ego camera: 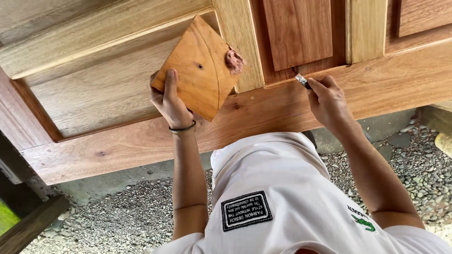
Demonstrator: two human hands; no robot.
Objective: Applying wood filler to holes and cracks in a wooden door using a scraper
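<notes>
Board [200, 66] orange-brown — pinkish putty blob [234, 60]; door [282, 103] reddish and pale-yellow wood; shirt [282, 188] white — wristband [182, 128] black.

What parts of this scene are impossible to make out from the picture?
All in the head view:
- The small tool in the right hand: only its metal tip shows; the fingers hide the handle.
- The underside of the wooden board held by the left hand faces away.
- The door: cut off by the top and side edges.
- The pinkish lump on the board: too small to identify.
</notes>
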